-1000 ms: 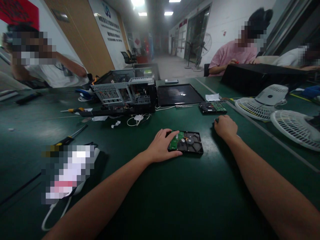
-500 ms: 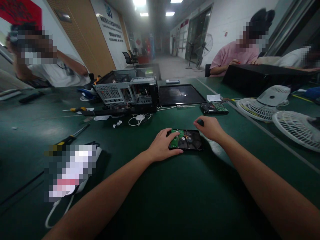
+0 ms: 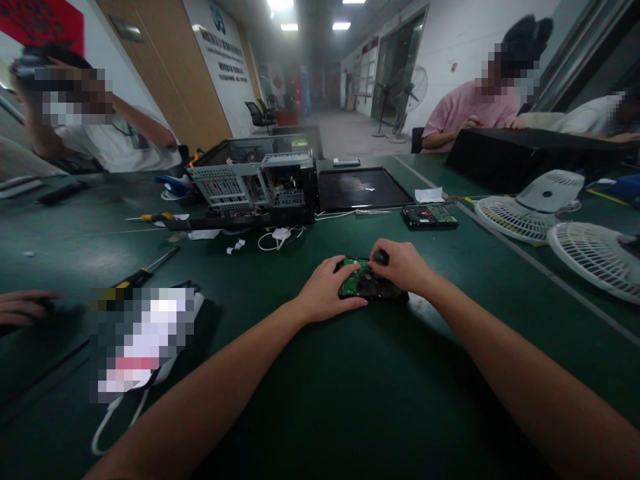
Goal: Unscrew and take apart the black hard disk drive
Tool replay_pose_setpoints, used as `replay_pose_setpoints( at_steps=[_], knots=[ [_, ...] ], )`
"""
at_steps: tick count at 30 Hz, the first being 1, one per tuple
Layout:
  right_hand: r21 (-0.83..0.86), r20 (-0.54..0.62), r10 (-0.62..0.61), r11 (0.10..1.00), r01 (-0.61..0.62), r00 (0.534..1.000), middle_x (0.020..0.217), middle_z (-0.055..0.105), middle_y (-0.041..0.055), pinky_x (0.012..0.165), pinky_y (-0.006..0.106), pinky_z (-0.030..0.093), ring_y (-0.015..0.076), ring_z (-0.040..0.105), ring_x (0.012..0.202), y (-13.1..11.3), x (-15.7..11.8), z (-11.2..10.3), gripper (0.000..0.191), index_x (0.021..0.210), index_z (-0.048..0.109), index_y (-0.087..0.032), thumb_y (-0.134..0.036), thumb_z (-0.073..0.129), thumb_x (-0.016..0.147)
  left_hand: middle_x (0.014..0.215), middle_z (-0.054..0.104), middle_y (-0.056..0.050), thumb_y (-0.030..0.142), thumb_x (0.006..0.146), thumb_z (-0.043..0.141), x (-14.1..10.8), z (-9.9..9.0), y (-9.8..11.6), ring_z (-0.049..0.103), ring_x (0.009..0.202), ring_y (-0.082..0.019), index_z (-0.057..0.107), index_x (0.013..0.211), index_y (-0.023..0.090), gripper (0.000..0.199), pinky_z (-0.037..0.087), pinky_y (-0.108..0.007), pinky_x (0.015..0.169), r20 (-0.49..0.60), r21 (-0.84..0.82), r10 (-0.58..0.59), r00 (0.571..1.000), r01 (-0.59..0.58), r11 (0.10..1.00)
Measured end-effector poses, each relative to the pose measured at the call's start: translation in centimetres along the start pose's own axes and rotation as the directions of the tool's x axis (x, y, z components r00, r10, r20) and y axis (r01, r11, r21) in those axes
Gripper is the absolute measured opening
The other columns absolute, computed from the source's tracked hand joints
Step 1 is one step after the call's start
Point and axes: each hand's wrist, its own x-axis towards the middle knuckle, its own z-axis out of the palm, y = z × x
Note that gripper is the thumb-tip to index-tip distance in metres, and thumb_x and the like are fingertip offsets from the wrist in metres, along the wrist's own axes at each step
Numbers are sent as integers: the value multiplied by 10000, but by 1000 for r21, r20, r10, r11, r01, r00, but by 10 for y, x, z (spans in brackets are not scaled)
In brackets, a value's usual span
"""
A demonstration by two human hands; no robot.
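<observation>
A hard drive (image 3: 383, 288) lies flat on the green table with its green circuit board facing up. Its left end is gripped by my left hand (image 3: 327, 288), thumb along the near edge and fingers over the board. My right hand (image 3: 403, 267) is closed round the dark rounded handle of a screwdriver (image 3: 381, 257), above the middle of the drive. The shaft and tip are hidden by the fingers, so contact with the drive cannot be made out.
An opened computer case (image 3: 250, 187) stands ahead, beside its black side panel (image 3: 363, 188). A second hard drive (image 3: 430, 216) lies beyond my right hand. White fan parts (image 3: 530, 207) are at right. A yellow-black screwdriver (image 3: 135, 279) and another person's hand (image 3: 27, 308) are at left.
My right hand has moved left with the screwdriver, from the drive's right end to over its middle. My left hand stays put. Another person's hand has appeared at the left edge.
</observation>
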Motion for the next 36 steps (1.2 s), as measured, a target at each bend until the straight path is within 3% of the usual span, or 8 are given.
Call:
replay_pose_setpoints(
  at_steps=[9,18,26,36],
  knots=[
    [-26,28,-84,996,85,996,999,739,61,840,315,472,219,674,929,3,2,9,77,976,695,-229,-225,642,920,1582,374,-130,723,820,700,0,0,0,379,1449,-384,472,1524,294,855,372,-553,1189,0,3,8,1000,-8,1000],
    [-29,51,-98,995,99,994,1029,741,53,866,311,479,209,672,945,0,0,10,127,990,723,-243,-234,605,941,1598,361,-128,745,818,682,0,-1,0,371,1455,-394,459,1533,298,871,375,-570,1183,12,-2,-7,1000,7,1000],
    [-172,87,-99,979,113,991,1086,753,33,779,288,445,209,683,947,-7,-4,7,227,1034,741,-260,-160,591,895,1596,367,-124,706,812,719,0,0,0,381,1451,-395,459,1527,306,859,371,-575,1183,2,-15,-1,1000,1,1000],
    [-328,153,-145,925,189,977,1096,748,48,689,297,395,223,683,925,-14,-6,4,238,1096,722,-256,-185,555,942,1581,375,-143,710,818,711,0,3,-2,387,1444,-391,450,1538,286,875,375,-557,1182,-7,-1,11,1000,-11,1000]
  ],
)
